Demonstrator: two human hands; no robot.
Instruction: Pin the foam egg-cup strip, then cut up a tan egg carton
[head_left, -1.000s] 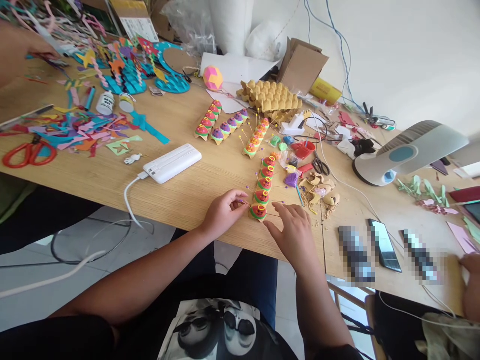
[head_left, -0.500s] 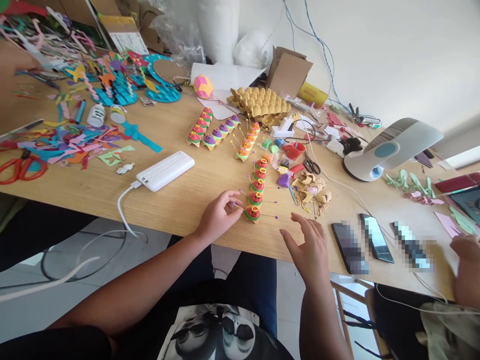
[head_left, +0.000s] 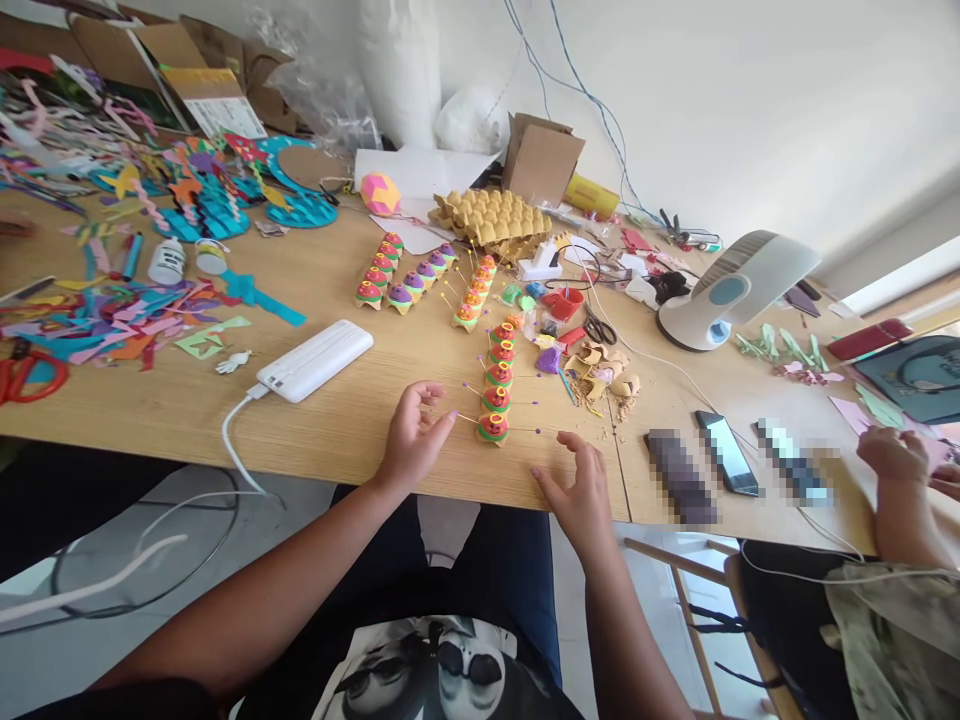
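Note:
A strip of egg-carton cups [head_left: 493, 400] stands on the table before me, its cups topped with red clay, green edging and yellow rings. Thin sticks with purple tips jut from both of its sides. To its left is my left hand [head_left: 411, 440], thumb apart from the bent fingers; the thumb tip is by one purple tip, and I cannot tell if they touch. My right hand [head_left: 582, 490] hovers at the table's front edge, right of the strip, fingers apart and holding nothing. Behind stand a red strip [head_left: 380, 270], a purple strip [head_left: 422, 277] and an orange-topped strip [head_left: 474, 293].
Left lie a white power bank [head_left: 315, 360], paper scraps [head_left: 112, 325] and orange-handled scissors [head_left: 34, 375]. Egg trays [head_left: 491, 220] are at the back. Carton scraps [head_left: 600, 375], phones [head_left: 727, 455] and a white fan [head_left: 731, 290] are on the right, near another person's hand [head_left: 892, 460].
The view has shifted, and both hands sit slightly further from the strip's sides or lower. The other person's hand on the right shows more; the one at far left has mostly left view.

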